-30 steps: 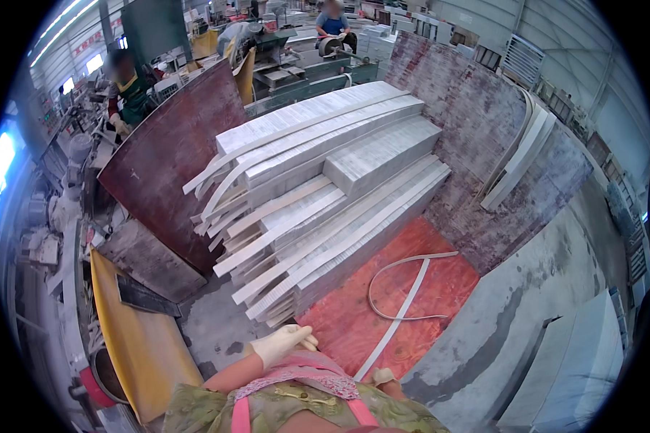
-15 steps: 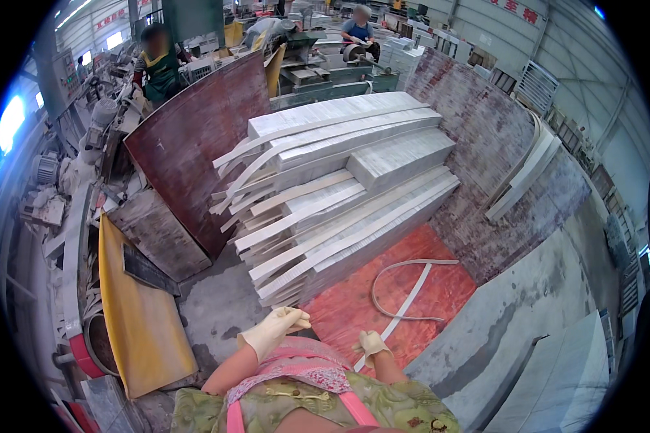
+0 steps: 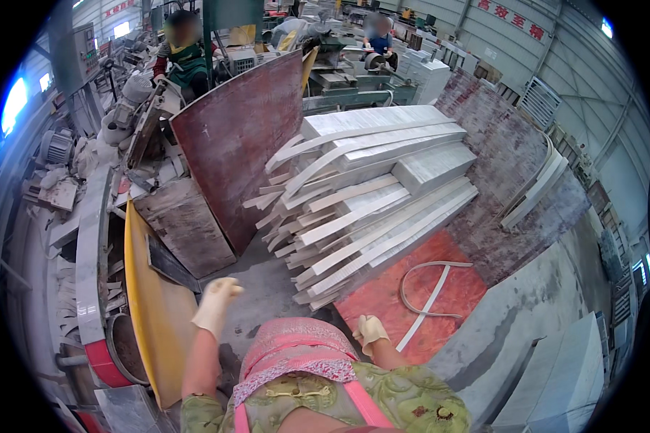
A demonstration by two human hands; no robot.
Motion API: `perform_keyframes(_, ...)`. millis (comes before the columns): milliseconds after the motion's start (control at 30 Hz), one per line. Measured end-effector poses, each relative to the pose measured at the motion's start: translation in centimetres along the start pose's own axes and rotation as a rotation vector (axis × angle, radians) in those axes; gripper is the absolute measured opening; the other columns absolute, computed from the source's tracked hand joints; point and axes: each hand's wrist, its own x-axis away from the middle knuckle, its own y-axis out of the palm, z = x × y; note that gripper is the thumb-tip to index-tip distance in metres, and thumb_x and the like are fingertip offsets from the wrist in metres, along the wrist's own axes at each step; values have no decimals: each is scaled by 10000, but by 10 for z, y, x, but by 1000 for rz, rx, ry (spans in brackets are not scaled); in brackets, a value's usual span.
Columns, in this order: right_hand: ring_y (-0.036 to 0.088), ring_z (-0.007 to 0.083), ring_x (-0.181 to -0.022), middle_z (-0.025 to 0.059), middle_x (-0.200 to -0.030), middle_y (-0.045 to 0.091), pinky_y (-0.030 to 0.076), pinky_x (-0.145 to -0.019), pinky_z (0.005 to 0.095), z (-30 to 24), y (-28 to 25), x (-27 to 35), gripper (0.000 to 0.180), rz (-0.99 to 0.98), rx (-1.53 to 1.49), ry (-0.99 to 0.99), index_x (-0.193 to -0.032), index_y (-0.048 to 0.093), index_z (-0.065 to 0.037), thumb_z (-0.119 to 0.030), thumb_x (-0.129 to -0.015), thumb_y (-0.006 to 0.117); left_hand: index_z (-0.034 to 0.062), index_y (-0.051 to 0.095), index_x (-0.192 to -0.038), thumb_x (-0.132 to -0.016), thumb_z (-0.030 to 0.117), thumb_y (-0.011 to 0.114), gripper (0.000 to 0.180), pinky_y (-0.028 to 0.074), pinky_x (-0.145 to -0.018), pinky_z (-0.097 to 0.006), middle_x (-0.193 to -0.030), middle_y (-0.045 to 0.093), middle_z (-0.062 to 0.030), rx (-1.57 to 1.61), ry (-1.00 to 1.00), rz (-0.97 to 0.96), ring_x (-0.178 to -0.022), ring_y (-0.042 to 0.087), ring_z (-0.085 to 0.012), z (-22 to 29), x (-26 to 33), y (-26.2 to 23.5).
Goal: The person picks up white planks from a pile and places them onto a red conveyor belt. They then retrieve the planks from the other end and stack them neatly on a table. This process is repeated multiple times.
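Note:
My left hand (image 3: 215, 304), in a pale glove, is raised beside the yellow sheet (image 3: 150, 303) with its fingers curled in. Whatever is inside them, if anything, is hidden. My right hand (image 3: 370, 333), gloved alike, is closed in front of my body over the near edge of a red board (image 3: 361, 303). Its grip also hides anything small. To the right of that hand, a straight white strip (image 3: 424, 307) and a bent, looped strip (image 3: 404, 283) lie on the board. Beyond both hands rises a stack of long, pale strips and blocks (image 3: 383, 195), their ends jutting unevenly to the left.
Reddish-brown panels (image 3: 242, 137) stand left and right of the stack. Pale strips lean on the right panel (image 3: 484, 144). Grey slabs (image 3: 556, 368) stand at lower right. Machinery with motors (image 3: 56, 146) fills the left. One person (image 3: 188, 61) works far left, another (image 3: 378, 45) at the back.
My left hand has swung left and up, away from my right hand. The view has turned left, so the stack and board appear farther right. My right hand stays closed near the board.

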Motion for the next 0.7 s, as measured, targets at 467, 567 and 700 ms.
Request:
perform_keyframes(467,628,272,-601,168,-686,665,514,-603,424,-46,172,19,310,-45,210,-35,-901,613,7,-235,-960,428,-42,505,-1419,-1000,324,522,556,362,-1135,-474,-1411,549,-246,-1414,-19,1147,-1327,485,-405,-17,57,-431)
perform_keyframes(567,621,268,-595,168,-699,657,507,-584,410,-78,202,18,308,-110,266,-14,-911,610,22,-235,-994,463,-37,437,-1481,-1025,344,481,596,295,-1186,-485,-1495,484,-233,-1602,87,1263,-1385,440,-396,-61,61,-460)
perform_keyframes(700,645,289,-621,183,-719,668,534,-607,420,-87,239,-31,347,-152,352,-13,-953,632,39,-258,-1003,461,-45,423,-1487,-1033,314,484,582,290,-1190,-488,-1500,472,-250,-1570,108,1250,-1394,433,-402,-53,46,-458)
